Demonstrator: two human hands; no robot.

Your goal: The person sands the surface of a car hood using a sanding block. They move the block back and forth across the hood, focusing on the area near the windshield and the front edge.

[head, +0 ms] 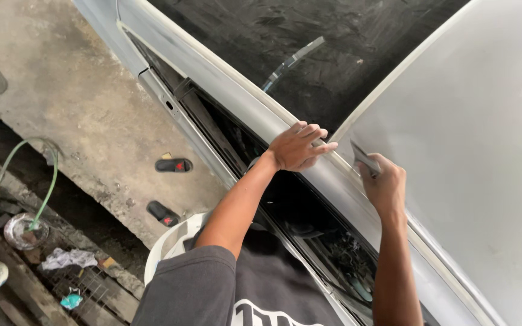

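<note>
Centre of frame: the left hand [297,147] rests flat, fingers spread, on the grey, matt, sanded roof pillar [255,108] of a car. Just right of it, the right hand [383,181] is clenched around a small grey sanding pad [365,158], mostly hidden in the fist, pressed where the pillar meets the dull roof panel [478,151]. Lower left: a green hose [46,193] ends in a round metal bowl [22,229]; its contents are unclear.
</note>
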